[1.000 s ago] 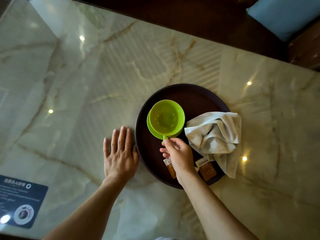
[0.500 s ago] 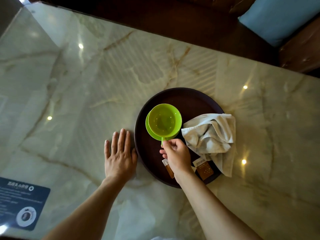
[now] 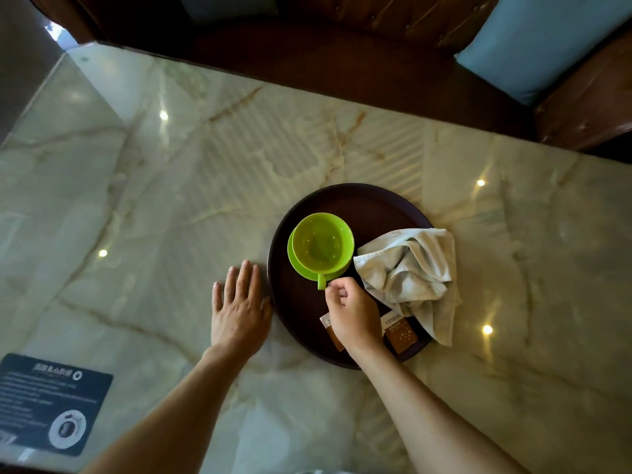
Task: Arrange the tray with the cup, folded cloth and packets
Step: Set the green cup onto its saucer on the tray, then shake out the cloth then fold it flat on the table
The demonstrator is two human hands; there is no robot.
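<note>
Right hand [image 3: 352, 316] pinches the handle of the green cup [image 3: 321, 242] (seated on its saucer, on the round tray [image 3: 376, 203]). Left hand [image 3: 239, 313] lies flat, empty, on the bench [image 3: 239, 165]. Risk: a handle pull may tip the cup.

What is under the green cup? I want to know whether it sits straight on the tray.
A matching green saucer lies under the cup, on the dark tray. The saucer's middle is covered by the cup.

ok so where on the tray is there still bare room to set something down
Free: the far arc of the tray beyond the cup and cloth, and a strip near its left rim. Crowded: the near right, where the right hand covers the packets and the cloth overhangs the rim.
</note>
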